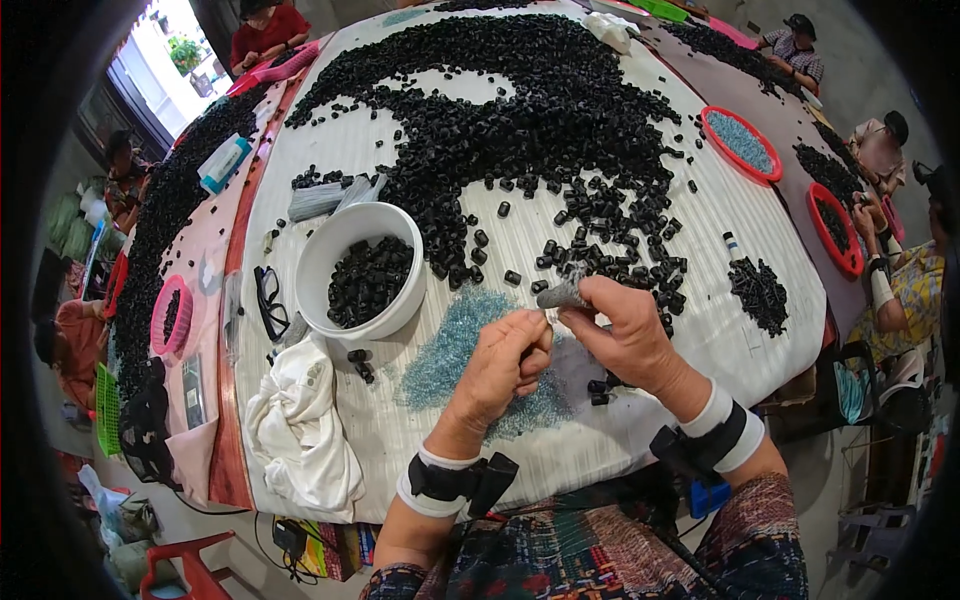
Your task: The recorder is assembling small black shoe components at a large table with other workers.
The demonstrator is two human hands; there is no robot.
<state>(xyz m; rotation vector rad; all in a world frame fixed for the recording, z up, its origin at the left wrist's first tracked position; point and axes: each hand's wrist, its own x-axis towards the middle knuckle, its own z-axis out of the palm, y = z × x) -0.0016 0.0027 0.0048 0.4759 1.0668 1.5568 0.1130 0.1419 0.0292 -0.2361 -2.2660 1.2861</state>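
Observation:
Both hands meet above the near middle of the table. My left hand [503, 362] is closed in a pinch, its fingertips at a tiny pale piece too small to name. My right hand [632, 338] is closed too, with a bundle of thin grey strips [566, 290] jutting out from its thumb and fingers. Beneath the hands lies a spread of small translucent bluish pieces [452, 345]. Several small black cylindrical parts [598, 392] lie by my right hand. Beyond the hands spreads a large heap of such black cylinders [520, 120].
A white bucket [402, 312] of black parts stands left of my hands. Glasses [268, 303], a white cloth [300, 435] and grey strip bundles [315, 201] lie around it. A red basket [709, 125] and a small dark pile [760, 300] are at right. Other people sit around neighbouring tables.

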